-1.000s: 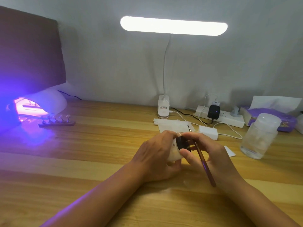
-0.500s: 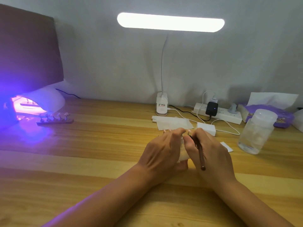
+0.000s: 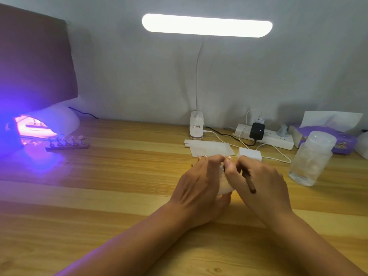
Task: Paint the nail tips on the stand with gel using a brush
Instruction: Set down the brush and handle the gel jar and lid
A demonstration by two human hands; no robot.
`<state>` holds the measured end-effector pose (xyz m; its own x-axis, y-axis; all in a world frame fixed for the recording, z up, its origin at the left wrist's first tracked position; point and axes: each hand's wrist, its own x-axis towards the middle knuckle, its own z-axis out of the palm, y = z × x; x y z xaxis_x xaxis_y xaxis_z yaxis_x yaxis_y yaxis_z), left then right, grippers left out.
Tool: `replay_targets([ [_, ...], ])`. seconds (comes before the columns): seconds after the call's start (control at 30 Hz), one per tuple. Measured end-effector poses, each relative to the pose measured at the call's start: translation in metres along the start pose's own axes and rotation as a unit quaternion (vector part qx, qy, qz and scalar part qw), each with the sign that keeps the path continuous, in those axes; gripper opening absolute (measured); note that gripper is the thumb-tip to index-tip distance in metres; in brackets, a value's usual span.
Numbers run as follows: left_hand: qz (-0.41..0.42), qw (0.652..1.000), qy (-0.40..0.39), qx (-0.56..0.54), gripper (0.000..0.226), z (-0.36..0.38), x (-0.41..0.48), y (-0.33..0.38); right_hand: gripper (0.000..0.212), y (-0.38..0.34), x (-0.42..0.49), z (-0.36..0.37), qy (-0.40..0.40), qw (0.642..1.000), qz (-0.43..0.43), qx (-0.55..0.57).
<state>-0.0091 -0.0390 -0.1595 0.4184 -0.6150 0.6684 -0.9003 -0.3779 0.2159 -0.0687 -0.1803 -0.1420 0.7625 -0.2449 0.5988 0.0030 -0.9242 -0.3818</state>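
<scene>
Task looks mid-way, prob. between coats: the left hand (image 3: 199, 182) is curled round a small whitish gel pot (image 3: 225, 186), only a pale sliver of it showing betw. the two hands, and the right hand (image 3: 260, 184) has its thumb and fingers bunched at the pot's top while also gripping the brush (image 3: 249, 181). Whether the lid is coming off or going on can't be told; the pot's top is hidden. One nail-tip stand (image 3: 67, 145) sits far left on the wooden table (image 3: 119, 196), just in front of the lit UV lamp (image 3: 49, 124), with several tips standing upright on it; painted or not, too small and too washed in purple to say. A second stand seems to lie inside the lamp, prob. curing. Pale tips peek above the left hand's fingers, so another stand may be just behind; unclear. Left to do, by judgement: load the brush and coat whichever tips are still bare. Brush long axis runs roughly near-far, slightly diagonal; its dark rear end points back toward the person and a bit right, bristle end hidden under the fingers near the pot. The far-left stand's long axis runs left-right, w/ a slight tilt.
</scene>
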Motion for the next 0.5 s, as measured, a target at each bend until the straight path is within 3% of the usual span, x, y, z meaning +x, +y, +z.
replay_targets([
  [0.13,-0.004,1.000,-0.008,0.010,0.070,0.005,0.002,0.001,0.064,0.011,0.001,0.001,-0.048,0.997,0.045,0.028],
  [0.27,-0.058,0.998,-0.003,-0.028,0.071,0.003,0.004,-0.006,0.049,0.014,0.005,-0.002,-0.046,0.991,0.008,0.128],
  [0.4,-0.044,0.998,-0.012,-0.038,0.068,0.002,0.001,-0.011,0.057,0.007,0.005,-0.001,-0.017,0.998,-0.020,0.052],
  [0.5,-0.012,1.000,-0.014,-0.006,0.064,0.006,0.000,-0.007,0.062,0.006,0.001,0.001,-0.048,0.999,0.000,-0.010],
])
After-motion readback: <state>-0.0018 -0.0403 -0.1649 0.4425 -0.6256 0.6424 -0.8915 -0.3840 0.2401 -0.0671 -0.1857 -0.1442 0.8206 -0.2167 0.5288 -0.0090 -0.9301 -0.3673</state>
